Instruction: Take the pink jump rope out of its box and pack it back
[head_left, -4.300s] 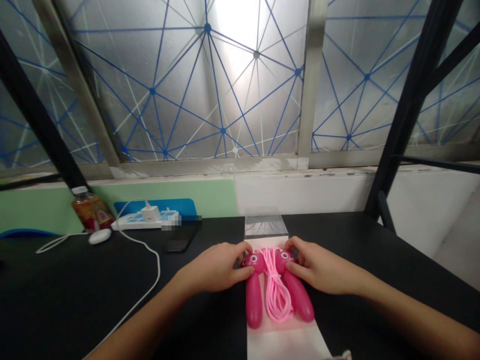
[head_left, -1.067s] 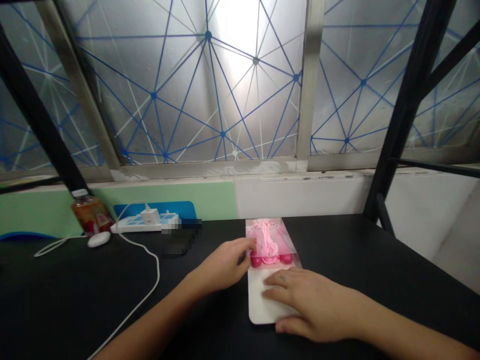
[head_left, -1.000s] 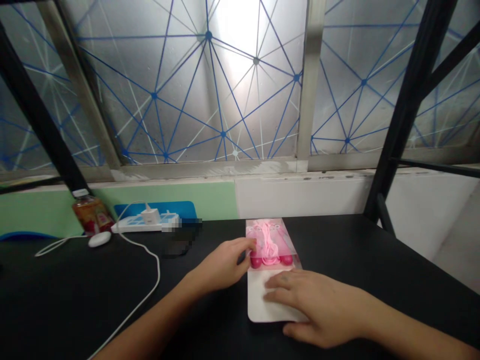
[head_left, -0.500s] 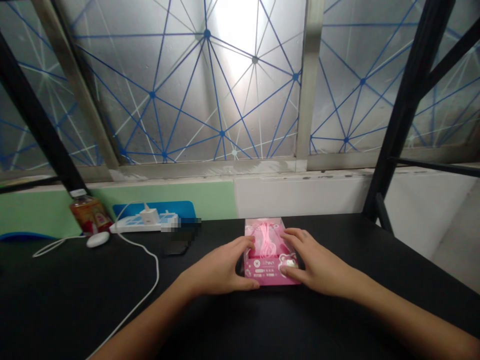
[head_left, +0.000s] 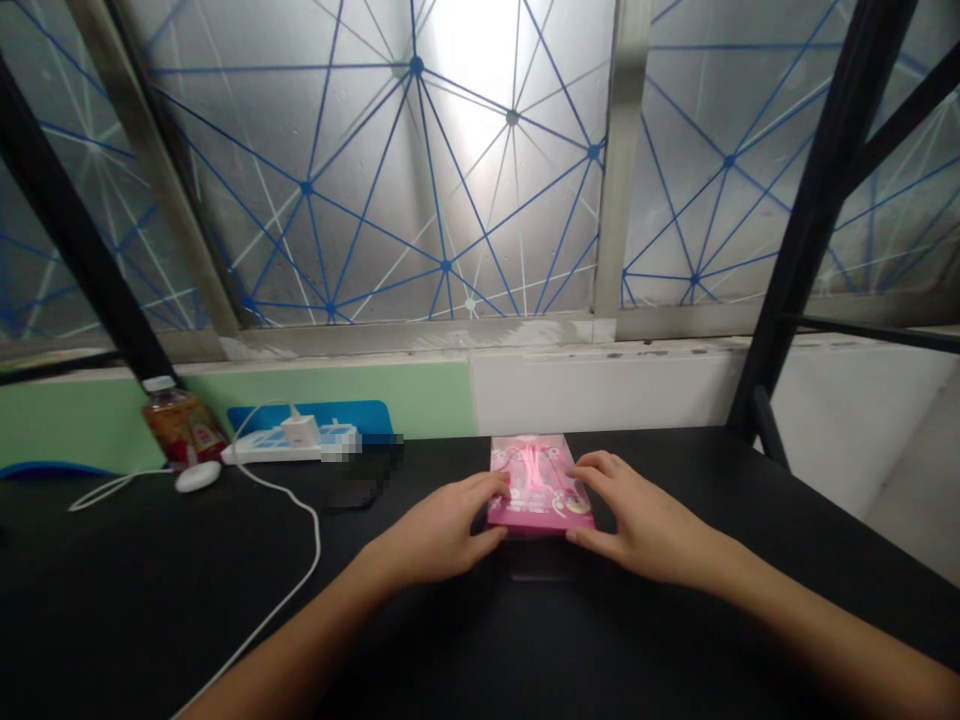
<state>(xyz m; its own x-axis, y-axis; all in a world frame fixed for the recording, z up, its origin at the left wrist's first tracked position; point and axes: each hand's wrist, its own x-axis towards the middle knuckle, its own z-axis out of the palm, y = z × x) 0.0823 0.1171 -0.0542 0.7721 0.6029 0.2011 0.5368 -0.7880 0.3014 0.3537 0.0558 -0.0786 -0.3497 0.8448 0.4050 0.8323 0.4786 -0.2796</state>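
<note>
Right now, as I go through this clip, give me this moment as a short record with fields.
Item: flat pink skipping-rope package, pink cord visible inside
Left hand: left hand, open, fingertips at the package's left edge
Right hand: right hand, open, fingers at the package's right edge
Surface: matte black desk
Nearby: white power strip, plastic bottle with orange contents, white cable

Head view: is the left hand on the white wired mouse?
No, the left hand touches the pink jump rope box, away from the white mouse.
</note>
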